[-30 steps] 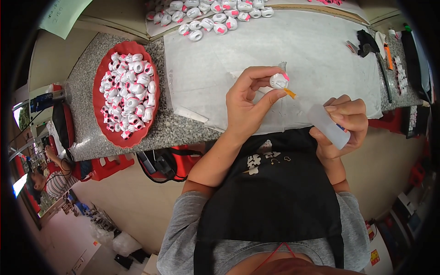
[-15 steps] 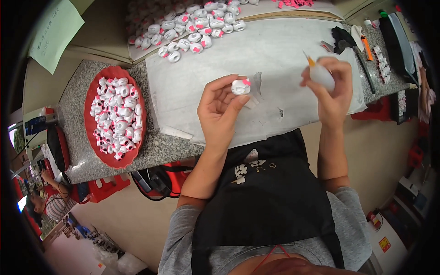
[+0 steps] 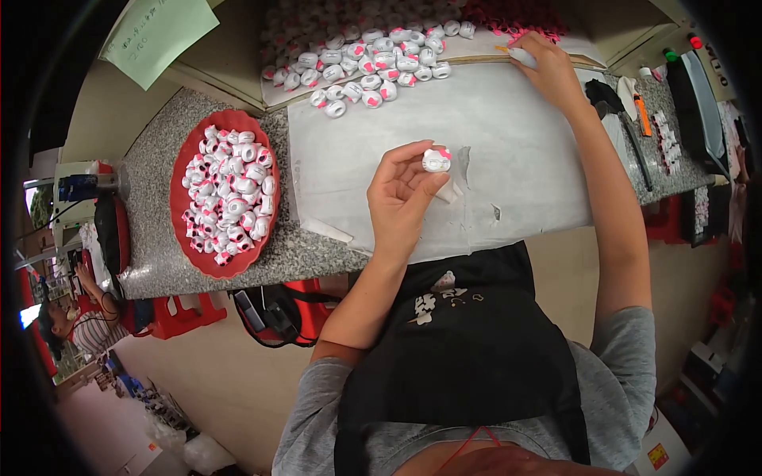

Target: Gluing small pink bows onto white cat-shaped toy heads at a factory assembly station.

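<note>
On counter: red tray (image 3: 184,242) full of white-pink pieces (image 3: 230,198) | left fingers (image 3: 413,159) clamp one piece (image 3: 436,159) | right fingers (image 3: 540,59) grip bottle (image 3: 521,55)

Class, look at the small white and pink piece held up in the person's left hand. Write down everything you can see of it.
The small white and pink rounded piece looks like glossy moulded plastic: mostly white, with a pink patch along its upper right. It is pinched at the fingertips of the left hand, thumb below and fingers behind, lifted over the white paper sheet covering the counter. Nothing but those fingers touches it. Finer detail is too small to tell.

The right hand (image 3: 548,67) hides most of its white bottle (image 3: 521,56).
</note>
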`<state>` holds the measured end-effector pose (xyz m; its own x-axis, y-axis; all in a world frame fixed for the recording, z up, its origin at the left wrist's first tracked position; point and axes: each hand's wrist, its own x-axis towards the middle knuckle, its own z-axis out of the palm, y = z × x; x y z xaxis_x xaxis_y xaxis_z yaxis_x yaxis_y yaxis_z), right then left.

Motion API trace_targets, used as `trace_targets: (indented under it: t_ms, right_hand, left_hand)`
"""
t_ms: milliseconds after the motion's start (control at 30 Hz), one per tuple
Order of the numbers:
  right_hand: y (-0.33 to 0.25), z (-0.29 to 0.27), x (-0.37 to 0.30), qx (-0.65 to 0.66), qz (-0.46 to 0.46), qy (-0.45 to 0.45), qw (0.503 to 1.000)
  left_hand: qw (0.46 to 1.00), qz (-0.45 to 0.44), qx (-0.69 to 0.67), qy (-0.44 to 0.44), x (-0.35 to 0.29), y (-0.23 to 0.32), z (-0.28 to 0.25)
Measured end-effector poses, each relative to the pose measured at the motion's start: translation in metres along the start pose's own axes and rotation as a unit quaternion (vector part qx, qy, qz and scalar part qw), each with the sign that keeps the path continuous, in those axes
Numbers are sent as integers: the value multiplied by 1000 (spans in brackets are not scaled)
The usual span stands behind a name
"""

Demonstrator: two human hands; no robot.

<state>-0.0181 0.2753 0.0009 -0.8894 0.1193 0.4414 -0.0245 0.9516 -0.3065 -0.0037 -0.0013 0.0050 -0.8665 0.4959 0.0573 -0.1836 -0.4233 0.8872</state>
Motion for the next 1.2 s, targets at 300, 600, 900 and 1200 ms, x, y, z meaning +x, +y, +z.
trace_targets:
  t_ms: [300, 600, 900, 1200]
  right_hand:
    - [-102, -34, -52, 422, 167, 60, 889]
    - [-170, -12, -89, 708, 307, 46, 634]
    - [-168, -3, -90, 710, 314, 65, 628]
    - [-171, -5, -91, 662, 298, 77, 683]
  left_hand:
    - [1000, 9, -2, -9, 0, 1, -1]
    - [994, 66, 83, -31, -4, -3, 2]
    - [973, 125, 183, -62, -4, -7, -1]
    - [996, 21, -6, -89, -5, 2, -1]
